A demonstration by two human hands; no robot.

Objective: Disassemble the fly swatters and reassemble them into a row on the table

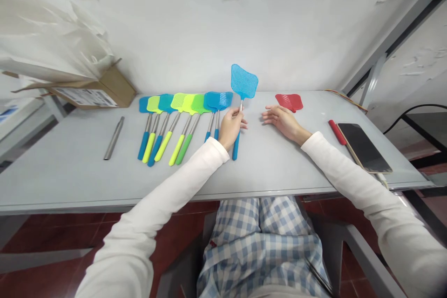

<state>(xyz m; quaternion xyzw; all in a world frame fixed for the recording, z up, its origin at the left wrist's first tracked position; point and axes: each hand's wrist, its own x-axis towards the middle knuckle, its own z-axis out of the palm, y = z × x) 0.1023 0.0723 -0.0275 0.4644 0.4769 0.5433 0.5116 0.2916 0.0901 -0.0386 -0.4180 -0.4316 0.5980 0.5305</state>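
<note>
My left hand (pixel 232 125) is closed round the metal shaft of a blue fly swatter (pixel 244 81), whose mesh head points up toward the wall and whose blue grip hangs below my fingers. Fingers stretched toward the left, my right hand (pixel 283 122) is open and holds nothing. Just beyond it lies a red fly swatter (pixel 289 101), its handle mostly hidden by my hand and arm. Left of my left hand, several fly swatters (pixel 190 103) in blue, yellow and green lie in an overlapping row, heads toward the wall; my left hand partly covers the nearest blue ones.
A phone (pixel 363 147) with a cable lies at the right of the grey table (pixel 272 174), beside a red handle (pixel 337 132). On the left are a metal tube (pixel 114 138) and an open cardboard box (pixel 99 88). The wall stands directly behind the table.
</note>
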